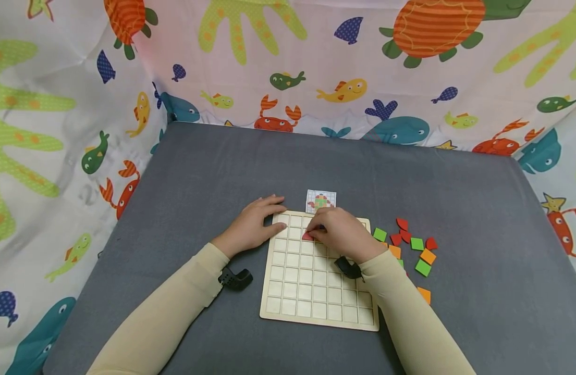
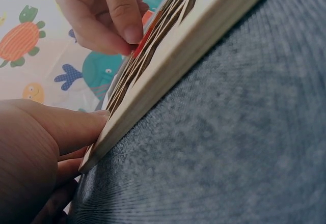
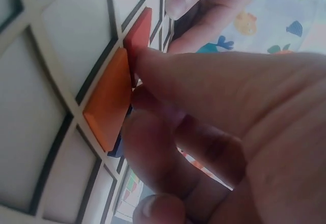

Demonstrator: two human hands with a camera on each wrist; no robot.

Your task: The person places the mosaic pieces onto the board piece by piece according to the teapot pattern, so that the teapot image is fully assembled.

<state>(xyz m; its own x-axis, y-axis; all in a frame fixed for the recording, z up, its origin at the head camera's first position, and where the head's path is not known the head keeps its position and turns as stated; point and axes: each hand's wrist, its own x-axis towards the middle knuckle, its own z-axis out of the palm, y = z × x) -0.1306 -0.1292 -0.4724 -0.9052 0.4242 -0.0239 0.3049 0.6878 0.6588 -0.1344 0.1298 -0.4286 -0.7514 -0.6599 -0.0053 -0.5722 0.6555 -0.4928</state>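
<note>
You have the wooden board on the grey surface, roughly midway between its left and right edges. Your right hand pinches a red piece by thumb and fingertips at a cell near the board's far edge. Whether the piece is fully seated, I cannot tell. An orange piece lies on the board right beside it.

Left hand: fingers extended, thumb resting on the rim by the far left corner.

Risks, as judged:
1. Red piece catches on a divider and tilts; cause, a skewed pinch or wrong turn of its rounded side.
2. Orange piece gets nudged; cause, your fingertips working so close to it.
3. Board slides or twists; cause, pressing while your left hand braces one corner only.
4. Loose pieces off the board's right edge scatter; cause, your right sleeve dragging across them.
5. Pattern misread; cause, your knuckles partly covering the card beyond the far edge.
</note>
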